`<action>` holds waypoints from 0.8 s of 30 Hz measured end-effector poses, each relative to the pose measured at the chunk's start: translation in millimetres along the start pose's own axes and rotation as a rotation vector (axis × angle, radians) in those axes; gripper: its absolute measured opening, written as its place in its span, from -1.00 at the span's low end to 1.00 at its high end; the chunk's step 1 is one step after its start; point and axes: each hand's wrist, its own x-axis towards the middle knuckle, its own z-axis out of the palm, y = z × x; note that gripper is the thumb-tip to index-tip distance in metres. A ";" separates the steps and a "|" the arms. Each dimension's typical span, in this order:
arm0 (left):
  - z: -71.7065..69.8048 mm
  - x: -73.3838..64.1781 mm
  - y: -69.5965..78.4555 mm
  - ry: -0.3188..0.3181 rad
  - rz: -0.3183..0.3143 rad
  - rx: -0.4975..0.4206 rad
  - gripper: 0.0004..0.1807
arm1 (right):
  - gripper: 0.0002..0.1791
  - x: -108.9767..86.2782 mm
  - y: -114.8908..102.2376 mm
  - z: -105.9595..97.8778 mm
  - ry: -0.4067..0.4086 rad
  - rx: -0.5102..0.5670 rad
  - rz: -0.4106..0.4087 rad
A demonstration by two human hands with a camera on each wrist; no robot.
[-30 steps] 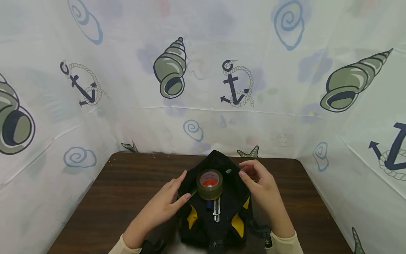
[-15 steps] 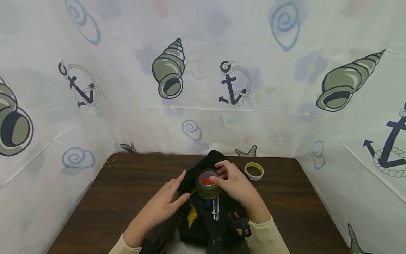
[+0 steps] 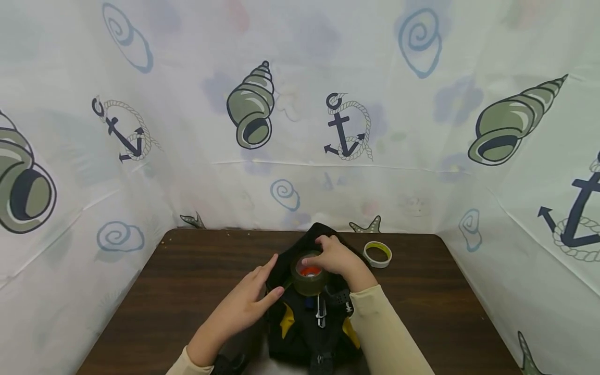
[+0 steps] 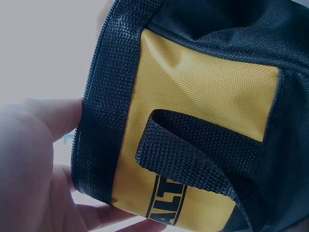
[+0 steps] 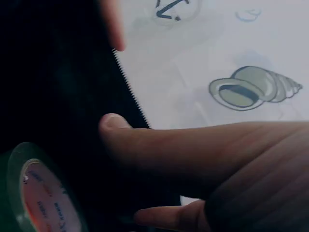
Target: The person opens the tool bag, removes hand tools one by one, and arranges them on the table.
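A black and yellow tool bag (image 3: pixel 320 338), with part of the lettering "ALT" showing in the left wrist view, stands with its top spread wide. Inside lie a roll of packing tape (image 3: pixel 309 284) with an orange core, a utility knife (image 3: pixel 321 311) and a small dark-blue item (image 3: pixel 309 303). My left hand (image 3: pixel 246 302) holds the bag's left rim between thumb and fingers. Over the tape roll reaches my right hand (image 3: pixel 335 258), fingers spread, its thumb overlapping the core in the head view. In the right wrist view, the thumb (image 5: pixel 154 150) lies against the dark fabric beside a zipper edge (image 5: pixel 130 89).
A white tape roll with a yellow inside (image 3: pixel 377 254) lies on the brown wooden table (image 3: pixel 197 265), just right of the bag. A white cloth with shells and anchors (image 3: pixel 300 130) surrounds the table at the back and sides.
My right hand has moved left, from the bag's right rim to over the packing tape roll. This uncovers the white tape roll. The left hand stays at the left rim.
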 end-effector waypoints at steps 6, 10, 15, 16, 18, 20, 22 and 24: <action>-3.2 2.0 0.6 0.006 0.010 0.011 -0.09 | 0.07 14.6 8.8 9.5 -0.030 -0.020 0.022; -4.7 2.1 0.7 0.012 0.016 0.020 -0.08 | 0.12 22.6 15.3 19.0 -0.044 -0.046 0.014; -3.4 0.5 0.8 0.022 0.013 0.000 -0.08 | 0.16 27.1 24.2 32.2 -0.044 -0.052 0.002; -2.4 0.2 0.7 0.017 0.010 -0.006 -0.08 | 0.18 27.1 26.4 35.1 -0.044 -0.055 0.003; -0.2 -0.5 0.6 0.009 0.004 -0.013 -0.08 | 0.20 26.5 30.9 40.7 -0.040 -0.068 0.001; 1.8 -0.9 0.4 0.005 0.001 -0.018 -0.08 | 0.21 26.5 34.9 45.6 -0.024 -0.071 0.001; 2.5 -0.9 0.4 0.011 0.003 -0.013 -0.08 | 0.22 28.3 38.5 50.0 -0.006 -0.055 0.006; 1.9 -0.8 0.3 0.020 0.005 -0.011 -0.09 | 0.24 31.2 41.0 53.3 0.008 -0.026 0.011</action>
